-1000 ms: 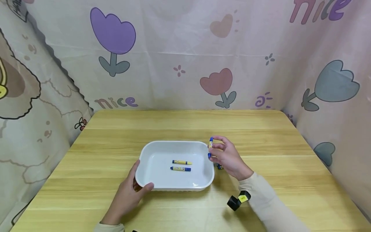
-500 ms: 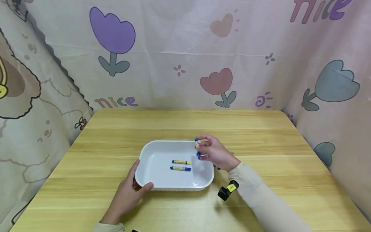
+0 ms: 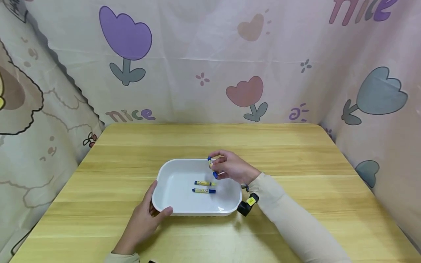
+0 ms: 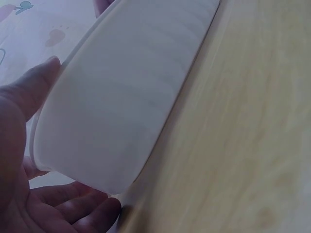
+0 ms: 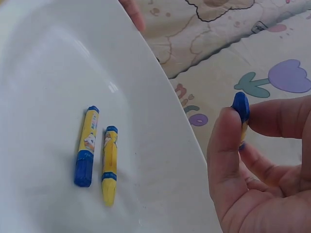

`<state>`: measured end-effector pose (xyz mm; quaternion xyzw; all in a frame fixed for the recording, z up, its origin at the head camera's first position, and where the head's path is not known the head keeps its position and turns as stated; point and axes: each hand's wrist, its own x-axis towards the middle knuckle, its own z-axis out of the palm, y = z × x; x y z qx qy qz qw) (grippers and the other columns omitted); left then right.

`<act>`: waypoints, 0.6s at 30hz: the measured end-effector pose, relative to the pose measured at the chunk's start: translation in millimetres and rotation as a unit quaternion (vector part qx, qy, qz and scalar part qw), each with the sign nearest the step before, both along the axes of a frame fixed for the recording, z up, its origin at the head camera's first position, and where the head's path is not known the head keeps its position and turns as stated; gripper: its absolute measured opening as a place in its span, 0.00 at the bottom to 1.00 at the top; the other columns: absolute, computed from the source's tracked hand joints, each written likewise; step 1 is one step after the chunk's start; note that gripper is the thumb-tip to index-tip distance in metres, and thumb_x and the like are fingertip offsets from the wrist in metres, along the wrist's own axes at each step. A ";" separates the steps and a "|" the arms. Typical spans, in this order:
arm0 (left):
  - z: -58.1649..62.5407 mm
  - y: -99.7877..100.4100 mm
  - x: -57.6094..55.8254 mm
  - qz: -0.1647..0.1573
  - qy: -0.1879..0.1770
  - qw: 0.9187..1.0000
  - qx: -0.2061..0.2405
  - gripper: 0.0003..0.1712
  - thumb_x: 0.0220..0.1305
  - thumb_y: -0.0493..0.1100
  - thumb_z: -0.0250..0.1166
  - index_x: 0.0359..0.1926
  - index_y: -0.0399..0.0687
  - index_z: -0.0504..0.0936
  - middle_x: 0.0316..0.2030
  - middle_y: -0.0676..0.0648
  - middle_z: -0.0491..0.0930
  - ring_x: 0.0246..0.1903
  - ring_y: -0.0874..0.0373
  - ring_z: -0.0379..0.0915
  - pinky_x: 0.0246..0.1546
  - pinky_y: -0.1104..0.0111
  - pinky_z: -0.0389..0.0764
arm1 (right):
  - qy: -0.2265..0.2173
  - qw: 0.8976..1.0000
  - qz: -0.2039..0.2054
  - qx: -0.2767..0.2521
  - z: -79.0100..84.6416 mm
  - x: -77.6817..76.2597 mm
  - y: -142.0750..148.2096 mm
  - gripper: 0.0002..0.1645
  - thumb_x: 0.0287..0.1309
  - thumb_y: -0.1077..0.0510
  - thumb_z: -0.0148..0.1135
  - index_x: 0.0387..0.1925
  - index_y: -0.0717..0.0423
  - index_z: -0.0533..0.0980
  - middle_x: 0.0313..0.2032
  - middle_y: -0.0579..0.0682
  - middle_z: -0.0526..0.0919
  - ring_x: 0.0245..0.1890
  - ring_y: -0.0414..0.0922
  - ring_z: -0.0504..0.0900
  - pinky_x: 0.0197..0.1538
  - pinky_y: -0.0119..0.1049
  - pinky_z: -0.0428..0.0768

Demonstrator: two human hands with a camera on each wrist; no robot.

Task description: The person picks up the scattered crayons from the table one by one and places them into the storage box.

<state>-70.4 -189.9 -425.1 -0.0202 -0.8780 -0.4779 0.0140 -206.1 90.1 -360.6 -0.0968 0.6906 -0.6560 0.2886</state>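
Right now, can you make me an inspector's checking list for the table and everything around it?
Surface: wooden table, with a white tray on it.
Job's things: a yellow crayon and a blue crayon lie side by side in the tray; a third crayon, with blue ends, is held up.
Clutter: small dark bits by the tray's right side, partly hidden; can't tell what.
Hands: left hand grips the tray's near left corner; right hand pinches the third crayon.
Cables: none for sure; a dark line near the table's left edge might be cloth print.
Surroundings: cloth printed with flowers.
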 end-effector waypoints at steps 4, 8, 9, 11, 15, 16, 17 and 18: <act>0.0 -0.6 3.3 0.004 -0.012 1.000 -0.010 0.55 0.61 0.50 0.69 0.76 0.43 0.44 0.66 0.29 0.62 0.58 0.39 0.71 0.53 0.56 0.78 | -0.009 1.000 0.016 0.009 -3.3 -2.0 -8.8 0.26 0.63 0.69 0.57 0.62 0.63 0.66 0.39 0.55 0.75 0.34 0.47 0.77 0.37 0.38 0.84; 0.5 -0.3 2.0 0.002 -0.009 1.000 -0.009 0.54 0.61 0.51 0.69 0.76 0.44 0.44 0.66 0.29 0.62 0.58 0.39 0.71 0.54 0.56 0.77 | -0.003 0.999 0.029 0.021 -2.6 -5.4 -14.8 0.24 0.64 0.69 0.57 0.61 0.61 0.68 0.37 0.54 0.75 0.33 0.46 0.77 0.35 0.37 0.83; 0.6 -0.3 1.1 0.001 -0.006 1.000 -0.007 0.54 0.61 0.50 0.69 0.76 0.44 0.44 0.66 0.29 0.62 0.58 0.39 0.71 0.54 0.55 0.77 | 0.000 0.999 0.032 0.026 -2.1 -7.0 -15.7 0.24 0.64 0.69 0.57 0.60 0.61 0.68 0.37 0.54 0.75 0.33 0.46 0.77 0.35 0.37 0.84; 0.8 -0.1 -0.8 -0.001 -0.003 1.000 -0.003 0.54 0.61 0.50 0.69 0.76 0.44 0.44 0.66 0.28 0.62 0.58 0.39 0.71 0.53 0.55 0.77 | 0.006 0.998 0.040 0.038 -2.3 -11.2 -17.0 0.24 0.63 0.69 0.57 0.60 0.61 0.69 0.37 0.54 0.75 0.34 0.47 0.78 0.37 0.39 0.85; 0.7 -0.1 -2.4 -0.002 -0.004 1.000 -0.002 0.54 0.61 0.50 0.69 0.76 0.43 0.44 0.66 0.28 0.61 0.58 0.39 0.71 0.53 0.56 0.78 | 0.015 0.996 0.060 0.069 -4.6 -19.3 -20.9 0.24 0.62 0.68 0.58 0.60 0.58 0.71 0.39 0.56 0.76 0.38 0.52 0.80 0.40 0.42 0.85; 0.6 0.0 -2.5 -0.002 -0.005 1.000 -0.002 0.54 0.61 0.50 0.69 0.76 0.43 0.44 0.66 0.28 0.61 0.58 0.39 0.71 0.53 0.56 0.78 | 0.019 0.995 0.065 0.075 -4.9 -20.6 -22.2 0.24 0.62 0.68 0.59 0.60 0.58 0.71 0.39 0.56 0.77 0.39 0.53 0.80 0.40 0.42 0.85; 0.6 0.1 -2.6 -0.001 -0.005 1.000 -0.002 0.54 0.61 0.50 0.69 0.76 0.43 0.44 0.66 0.28 0.61 0.58 0.39 0.70 0.53 0.56 0.78 | 0.022 0.994 0.070 0.080 -4.6 -21.5 -23.5 0.24 0.61 0.68 0.59 0.60 0.58 0.71 0.39 0.56 0.77 0.39 0.54 0.80 0.40 0.42 0.85; 0.4 0.1 -2.6 -0.002 -0.005 1.000 -0.002 0.54 0.61 0.50 0.69 0.76 0.43 0.44 0.66 0.28 0.61 0.58 0.39 0.70 0.53 0.57 0.78 | 0.026 0.993 0.075 0.085 -3.7 -22.2 -25.0 0.24 0.61 0.68 0.59 0.60 0.58 0.71 0.40 0.56 0.77 0.40 0.55 0.80 0.40 0.42 0.85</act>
